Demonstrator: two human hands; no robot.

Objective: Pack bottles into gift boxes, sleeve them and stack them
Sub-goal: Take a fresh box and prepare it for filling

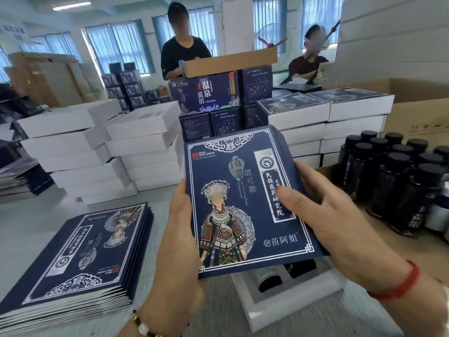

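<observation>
While both hands (left hand [179, 215], right hand [323, 210]) grip one sleeve [245, 203], two bottles [286, 273] below.

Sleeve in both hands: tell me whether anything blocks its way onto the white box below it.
Nothing visible does. The sleeve, held by the left hand and right hand, hangs just above the white box, whose two bottles lie sunk in its tray. The sleeve hides the box's far part, so that stretch cannot be checked.

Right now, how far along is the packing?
Done: sleeved white gift boxes stacked behind. In hand: both hands, left hand and right hand, hold a navy printed sleeve over an open white box with bottles in it. Left: flat sleeve pile, unsleeved white boxes, loose dark bottles.
</observation>
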